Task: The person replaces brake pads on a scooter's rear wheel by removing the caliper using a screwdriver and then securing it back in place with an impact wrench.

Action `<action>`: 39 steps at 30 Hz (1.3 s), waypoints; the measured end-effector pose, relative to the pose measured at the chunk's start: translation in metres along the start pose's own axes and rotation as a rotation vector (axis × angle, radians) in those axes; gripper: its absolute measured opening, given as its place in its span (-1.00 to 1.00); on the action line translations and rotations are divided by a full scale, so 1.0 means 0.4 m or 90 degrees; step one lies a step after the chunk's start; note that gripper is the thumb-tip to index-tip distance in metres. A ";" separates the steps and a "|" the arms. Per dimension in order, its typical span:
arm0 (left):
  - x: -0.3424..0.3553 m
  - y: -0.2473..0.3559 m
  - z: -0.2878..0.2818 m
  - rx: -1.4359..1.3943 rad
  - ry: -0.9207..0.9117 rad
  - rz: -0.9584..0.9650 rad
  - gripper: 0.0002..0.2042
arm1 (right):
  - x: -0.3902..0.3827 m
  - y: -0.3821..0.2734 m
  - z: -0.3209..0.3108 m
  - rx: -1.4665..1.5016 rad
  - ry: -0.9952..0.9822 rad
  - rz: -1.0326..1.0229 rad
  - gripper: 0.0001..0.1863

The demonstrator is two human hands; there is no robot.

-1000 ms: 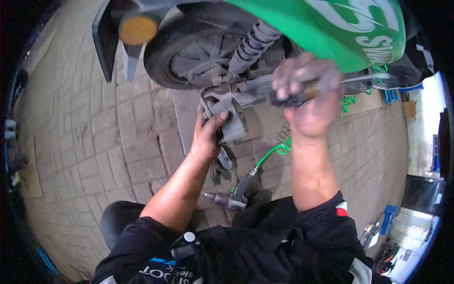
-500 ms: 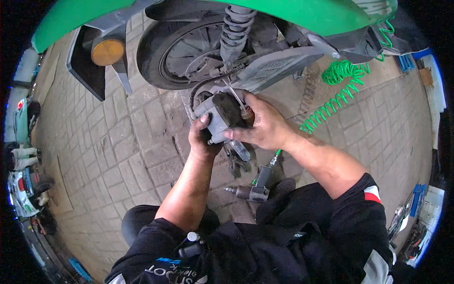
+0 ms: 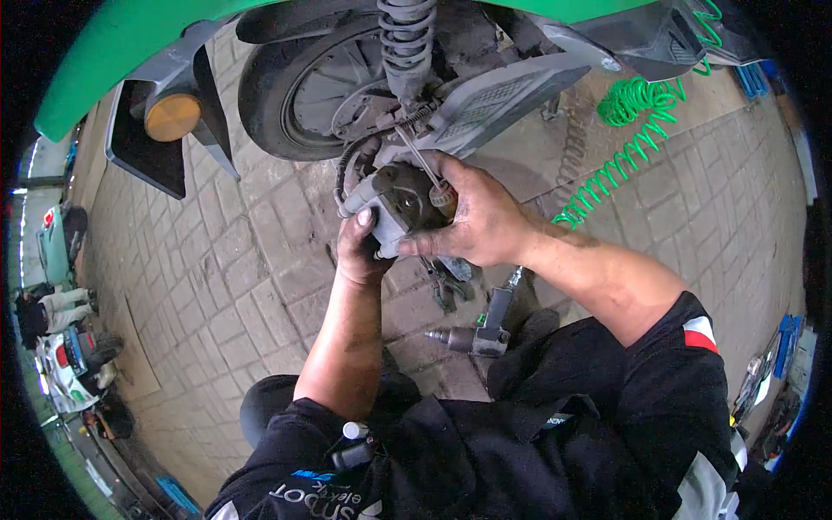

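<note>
At left is the dirty wheel [image 3: 308,108]. Next, your left hand [image 3: 358,247] pinches a grey metal block [image 3: 390,227], held up off the brick floor [image 3: 217,277]. Your right hand [image 3: 485,217] curls around a screwdriver [image 3: 445,198] and touches the grey metal block too. Lower down lies an air tool [image 3: 490,336], then a curly green hose [image 3: 637,100].

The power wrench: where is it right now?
In the head view, the power wrench lies on the paved floor, slightly right of the lower middle, below the right hand in the picture and beside the person's dark clothing.
</note>
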State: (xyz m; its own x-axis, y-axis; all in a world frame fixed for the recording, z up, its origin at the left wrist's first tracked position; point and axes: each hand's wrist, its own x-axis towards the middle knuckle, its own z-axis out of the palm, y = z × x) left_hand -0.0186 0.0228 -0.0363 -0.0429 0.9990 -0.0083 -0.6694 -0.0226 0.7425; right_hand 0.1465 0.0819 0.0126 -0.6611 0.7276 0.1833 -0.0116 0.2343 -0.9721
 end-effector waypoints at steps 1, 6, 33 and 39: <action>0.001 -0.002 -0.010 0.015 -0.015 -0.012 -0.33 | -0.001 0.006 -0.001 0.003 0.004 -0.001 -0.19; -0.004 0.038 -0.028 0.105 -0.018 -0.039 -0.36 | 0.014 -0.003 -0.005 -0.061 -0.035 0.093 -0.30; -0.171 0.058 -0.081 0.205 0.106 -0.152 -0.46 | -0.039 0.105 0.094 0.276 -0.081 0.136 -0.49; -0.156 0.107 -0.051 0.381 0.150 -0.260 -0.34 | -0.042 0.109 0.123 0.224 -0.058 0.118 -0.51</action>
State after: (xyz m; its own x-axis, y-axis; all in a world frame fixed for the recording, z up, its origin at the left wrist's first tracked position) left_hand -0.0596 -0.0414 -0.0175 -0.0800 0.8875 -0.4538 -0.1527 0.4390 0.8854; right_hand 0.1202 0.0483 -0.0402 -0.7401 0.6725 0.0017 -0.1315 -0.1422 -0.9811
